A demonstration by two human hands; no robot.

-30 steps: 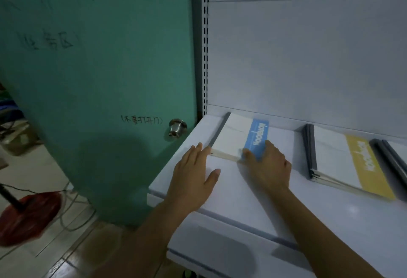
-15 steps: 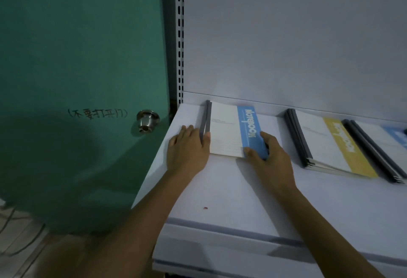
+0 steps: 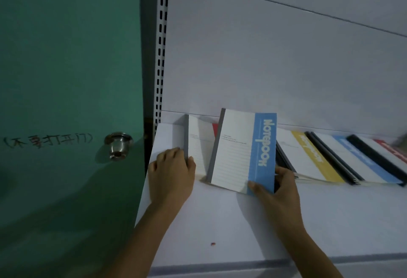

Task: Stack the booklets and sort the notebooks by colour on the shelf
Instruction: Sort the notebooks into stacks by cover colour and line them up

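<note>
A blue-striped notebook [image 3: 240, 150] is lifted and tilted up off the left pile. My right hand [image 3: 275, 187] pinches its lower right corner, thumb on the blue stripe. Under it lies a notebook [image 3: 199, 145] with a grey spine and a red edge showing. My left hand [image 3: 171, 172] rests flat on the white shelf [image 3: 220, 222], fingers against that notebook's spine. To the right lie a yellow-striped notebook [image 3: 308, 159], another blue-striped one [image 3: 352, 159] and a red-striped one [image 3: 392, 150], overlapping in a row.
A green door [image 3: 66, 79] with a metal knob [image 3: 117, 144] and handwriting stands close on the left. A slotted shelf upright [image 3: 161, 46] and the white back panel [image 3: 275, 57] bound the shelf. A small red speck [image 3: 213, 244] lies near the front edge.
My right hand has lifted the top blue-striped notebook off the left pile and tilted it rightward, uncovering the notebook beneath. My left hand stays at the pile's spine.
</note>
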